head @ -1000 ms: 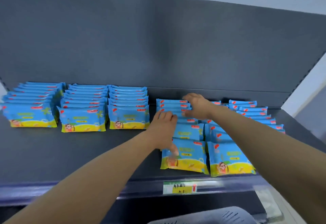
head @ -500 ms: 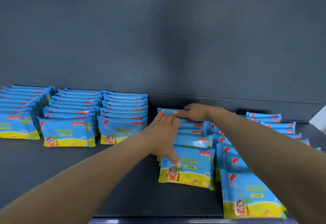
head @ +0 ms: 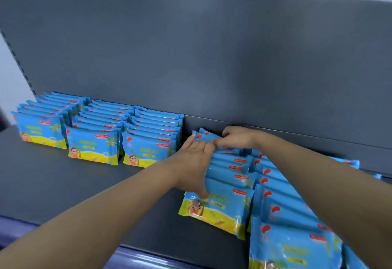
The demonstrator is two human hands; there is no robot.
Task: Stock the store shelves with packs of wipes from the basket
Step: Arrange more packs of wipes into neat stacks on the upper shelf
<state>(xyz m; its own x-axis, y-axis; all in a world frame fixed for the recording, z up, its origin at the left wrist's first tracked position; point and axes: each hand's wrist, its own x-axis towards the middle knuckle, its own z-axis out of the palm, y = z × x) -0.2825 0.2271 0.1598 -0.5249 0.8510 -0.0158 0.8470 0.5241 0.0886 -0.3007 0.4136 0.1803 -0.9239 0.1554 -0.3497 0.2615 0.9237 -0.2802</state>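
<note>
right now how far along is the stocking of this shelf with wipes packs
Done: three rows of wipes packs stand upright at the left. In hand: the left hand presses along the fourth row while the right hand pinches its rear pack. Left: the rows to its right lean back loosely and probably need straightening. The basket is out of view, so remaining stock is unknown.

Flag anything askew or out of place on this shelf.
The three left rows stand upright and square. The fourth row, under the left hand and right hand, and the rightmost row slump, packs overlapping like shingles; the rightmost runs diagonally out to the front edge of the shelf.
</note>
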